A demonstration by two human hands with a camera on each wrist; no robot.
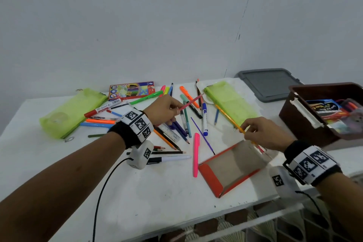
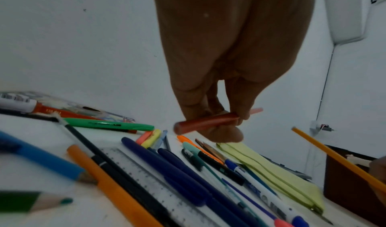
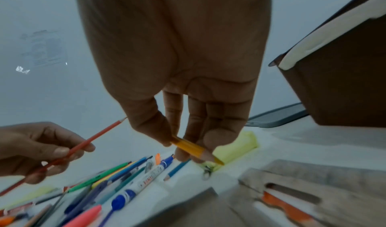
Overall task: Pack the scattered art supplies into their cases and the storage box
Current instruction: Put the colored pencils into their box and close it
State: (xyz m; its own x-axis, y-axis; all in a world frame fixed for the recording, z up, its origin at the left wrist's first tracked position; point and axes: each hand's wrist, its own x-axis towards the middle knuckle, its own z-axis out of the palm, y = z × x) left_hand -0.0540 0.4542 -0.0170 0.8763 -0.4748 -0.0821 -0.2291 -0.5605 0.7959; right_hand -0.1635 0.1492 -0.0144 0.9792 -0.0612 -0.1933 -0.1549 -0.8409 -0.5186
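Head view: left hand (image 1: 164,110) raised above the scattered pens, thumb and fingers pinching a pink-red pencil (image 1: 191,102) near its blunt end, tip angled up and away toward the far green pouch (image 1: 230,102); right hand (image 1: 265,133) pinching an orange-yellow pencil (image 1: 228,117) over the far end of the open red cardboard case (image 1: 233,167), shaft slanting from the pouch down toward the case mouth

Left wrist view: pink-red pencil (image 2: 208,123) held crosswise between thumb and fingertips (image 2: 221,134), clear of the table; below it blue pens (image 2: 167,166), a clear ruler (image 2: 150,179), a green highlighter (image 2: 108,125)

Right wrist view: orange-yellow pencil (image 3: 194,148) clamped between thumb and curled fingers (image 3: 217,138), sharpened end pointing down toward the pouch zipper pull (image 3: 207,171); left hand (image 3: 37,149) visible at left edge with its pencil (image 3: 83,146)

On the white table (image 1: 137,192): second green pouch (image 1: 72,112) at far left, printed pencil box (image 1: 131,90) behind the pens, pink highlighter (image 1: 196,153) lying just beside the red case, white-barrelled blue marker (image 1: 204,118) between pens and far pouch

At right: brown storage box (image 1: 306,120) open, packs of supplies inside; grey lid (image 1: 269,84) lying flat behind it
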